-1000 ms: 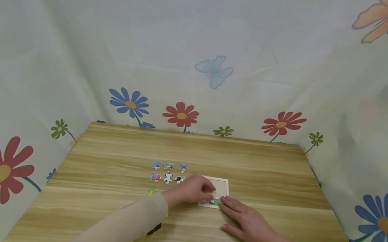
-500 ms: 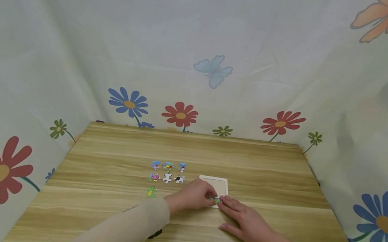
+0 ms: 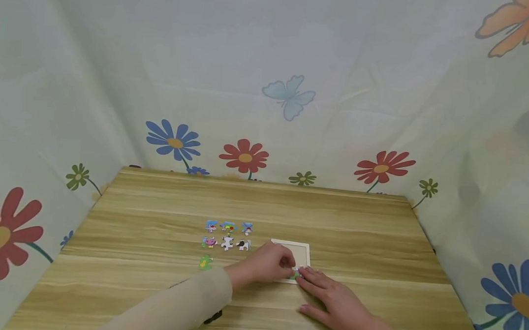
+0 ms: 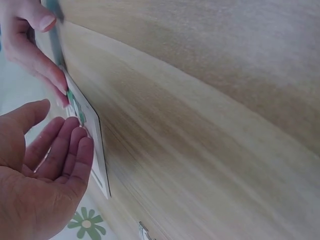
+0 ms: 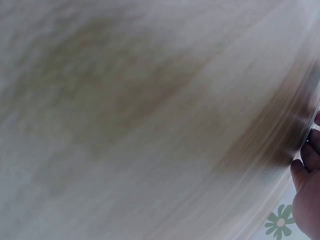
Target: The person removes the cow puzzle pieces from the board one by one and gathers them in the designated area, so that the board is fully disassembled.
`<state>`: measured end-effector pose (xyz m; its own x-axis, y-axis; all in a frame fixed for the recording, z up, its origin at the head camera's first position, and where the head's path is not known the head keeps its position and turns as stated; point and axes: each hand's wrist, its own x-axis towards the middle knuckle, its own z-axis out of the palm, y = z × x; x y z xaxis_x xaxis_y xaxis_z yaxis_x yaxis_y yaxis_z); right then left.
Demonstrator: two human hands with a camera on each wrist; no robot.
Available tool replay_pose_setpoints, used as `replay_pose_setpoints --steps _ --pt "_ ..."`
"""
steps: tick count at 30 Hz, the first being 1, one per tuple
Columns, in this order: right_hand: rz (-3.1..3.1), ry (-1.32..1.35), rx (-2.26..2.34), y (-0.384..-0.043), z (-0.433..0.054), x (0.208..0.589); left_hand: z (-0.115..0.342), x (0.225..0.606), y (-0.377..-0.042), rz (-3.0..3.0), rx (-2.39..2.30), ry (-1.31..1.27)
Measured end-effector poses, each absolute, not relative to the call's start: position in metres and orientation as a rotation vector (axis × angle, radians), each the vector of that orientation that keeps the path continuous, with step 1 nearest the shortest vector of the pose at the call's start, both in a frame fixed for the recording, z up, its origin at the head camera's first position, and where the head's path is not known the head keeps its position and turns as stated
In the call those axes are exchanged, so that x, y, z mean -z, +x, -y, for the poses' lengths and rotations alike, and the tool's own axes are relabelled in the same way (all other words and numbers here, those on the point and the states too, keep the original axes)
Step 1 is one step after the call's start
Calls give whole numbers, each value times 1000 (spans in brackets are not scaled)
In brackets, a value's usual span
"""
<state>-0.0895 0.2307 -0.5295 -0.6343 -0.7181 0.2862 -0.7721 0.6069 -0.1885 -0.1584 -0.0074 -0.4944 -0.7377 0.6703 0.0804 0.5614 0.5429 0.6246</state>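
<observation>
A shallow puzzle tray with a pale rim (image 3: 308, 255) lies on the table, and green and white puzzle pieces (image 3: 294, 275) show along its near side. Over the tray's left half, my left hand (image 3: 264, 262) bends its fingers down close to those pieces. The left wrist view shows that hand (image 4: 47, 172) with thumb and loosely bent fingers apart, fingertips right at the tray (image 4: 101, 157). From the right, my right hand (image 3: 338, 303) lays nearly straight fingers on the near right part of the tray. Its fingers hide part of the pieces there.
Left of the tray, several loose puzzle pieces lie in rows, among them a white one (image 3: 227, 242), a black and white one (image 3: 244, 244) and a green one (image 3: 205, 263). Flower-printed cloth (image 3: 197, 83) stands around the wooden table (image 3: 355, 228).
My left hand has moved slightly down and toward the near side of the tray, covering more of the pieces there. My right hand has stayed in place.
</observation>
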Motion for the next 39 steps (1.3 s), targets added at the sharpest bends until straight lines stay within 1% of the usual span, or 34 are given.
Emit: replay_pose_setpoints --steps 8,16,23,33,39 --pt "2649 1250 -439 -90 -230 530 4 493 -160 -2605 -954 961" --pt "2624 1254 -439 -91 -230 531 3 492 -162 -2603 -922 958" --pt "2682 1231 -445 -90 -231 532 5 499 -164 -2506 -1063 886" --pt "2718 1218 -463 -87 -229 527 8 498 -163 -2529 -1151 911" --pt "2718 1211 -458 -87 -228 526 11 495 -162 -2506 -1226 865"
